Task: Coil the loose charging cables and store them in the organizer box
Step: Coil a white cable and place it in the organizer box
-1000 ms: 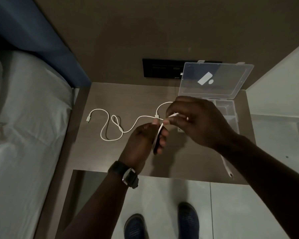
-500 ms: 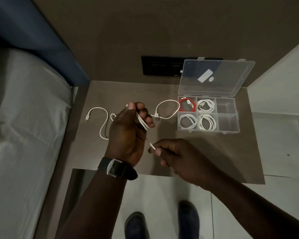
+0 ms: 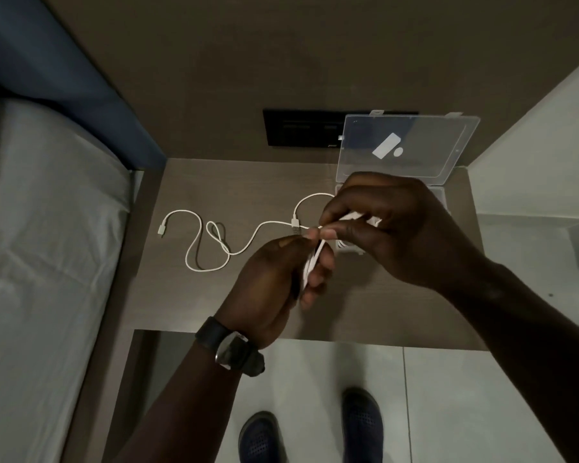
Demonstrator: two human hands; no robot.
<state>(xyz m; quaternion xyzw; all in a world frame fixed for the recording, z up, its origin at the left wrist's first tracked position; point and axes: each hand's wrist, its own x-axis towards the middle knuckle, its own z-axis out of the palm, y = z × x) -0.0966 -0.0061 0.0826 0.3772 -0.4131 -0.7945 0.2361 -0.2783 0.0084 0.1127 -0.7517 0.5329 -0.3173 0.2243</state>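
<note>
My left hand [image 3: 274,282] holds a partly coiled white cable [image 3: 313,262] above the bedside table [image 3: 188,302]. My right hand [image 3: 391,228] pinches the same cable's free end just above the left fingers. A second white cable [image 3: 211,242] lies loose on the table to the left, its plug at the far left and its other end curving under my right hand. The clear organizer box [image 3: 442,198] stands behind my right hand with its lid [image 3: 408,148] propped open; its compartments are mostly hidden.
A bed with a pale sheet [image 3: 41,262] borders the table on the left. A black socket panel [image 3: 298,128] sits on the wall behind. The tiled floor and my two shoes [image 3: 261,436] show below the table's front edge.
My right hand has risen from near the table's front edge to above the left hand, covering the box. My left hand has shifted right with the cable.
</note>
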